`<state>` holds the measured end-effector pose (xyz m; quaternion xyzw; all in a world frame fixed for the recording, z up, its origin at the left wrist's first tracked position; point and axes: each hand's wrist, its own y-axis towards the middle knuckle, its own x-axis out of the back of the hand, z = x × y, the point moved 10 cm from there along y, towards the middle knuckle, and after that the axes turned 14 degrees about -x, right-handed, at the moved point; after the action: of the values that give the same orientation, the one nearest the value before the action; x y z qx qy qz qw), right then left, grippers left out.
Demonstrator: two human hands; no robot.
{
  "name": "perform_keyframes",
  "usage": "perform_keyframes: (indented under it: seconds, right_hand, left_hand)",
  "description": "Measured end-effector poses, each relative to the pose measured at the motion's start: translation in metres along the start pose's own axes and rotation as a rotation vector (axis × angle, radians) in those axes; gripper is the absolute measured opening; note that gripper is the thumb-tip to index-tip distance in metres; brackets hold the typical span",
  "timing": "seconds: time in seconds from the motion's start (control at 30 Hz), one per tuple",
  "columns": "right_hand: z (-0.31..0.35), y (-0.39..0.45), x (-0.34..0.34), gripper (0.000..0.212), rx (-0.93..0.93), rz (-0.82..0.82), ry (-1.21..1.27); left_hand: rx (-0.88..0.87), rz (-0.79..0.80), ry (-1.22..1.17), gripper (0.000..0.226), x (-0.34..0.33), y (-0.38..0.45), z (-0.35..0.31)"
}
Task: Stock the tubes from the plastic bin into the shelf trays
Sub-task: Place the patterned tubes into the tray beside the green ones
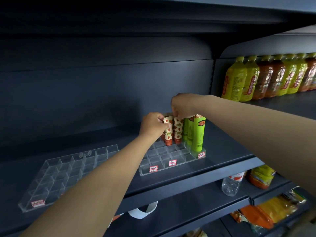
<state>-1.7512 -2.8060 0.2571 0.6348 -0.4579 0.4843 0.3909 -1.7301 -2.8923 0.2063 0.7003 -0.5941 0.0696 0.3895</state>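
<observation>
A clear acrylic tray (164,165) with red price tags sits on the dark shelf. At its back stand strawberry-patterned tubes (177,132) and, to their right, green tubes (199,132). My left hand (152,124) pinches the top of the left strawberry tube (168,134), which stands upright in a back compartment. My right hand (183,106) grips the crimped top of the neighbouring strawberry tube from above. The plastic bin is out of view.
A second clear divided tray (56,175) lies on the shelf at the left with no tubes in it. Yellow and orange drink bottles (266,77) line the shelf to the right. Lower shelves hold a clear bottle (230,184) and snack bags (266,212).
</observation>
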Motion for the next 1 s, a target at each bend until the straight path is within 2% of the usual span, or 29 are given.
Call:
perform_keyframes:
  seconds: [0.17,0.37,0.67,0.83,1.0]
  right_hand:
    - [-0.005,-0.002,0.003,0.013,-0.016,0.008,0.057]
    - [-0.006,-0.005,0.015,0.022,0.011,-0.018,0.122]
    - [-0.017,-0.030,0.047,0.072,0.012,-0.128,0.027]
    - [-0.024,-0.055,0.061,0.092,-0.026,-0.157,-0.029]
    - [-0.027,-0.091,0.068,0.098,-0.040,-0.233,-0.010]
  left_hand:
    - [-0.027,0.025,0.036,0.025,0.004,0.002,-0.007]
    - [-0.076,0.049,0.148,0.041,0.016,0.006,-0.019]
    - [-0.188,0.181,0.500,0.082,0.037,0.008,-0.055]
    - [-0.239,0.192,0.699,0.089,0.057,-0.004,-0.080]
    - [-0.274,0.166,0.791,0.091,0.073,-0.029,-0.103]
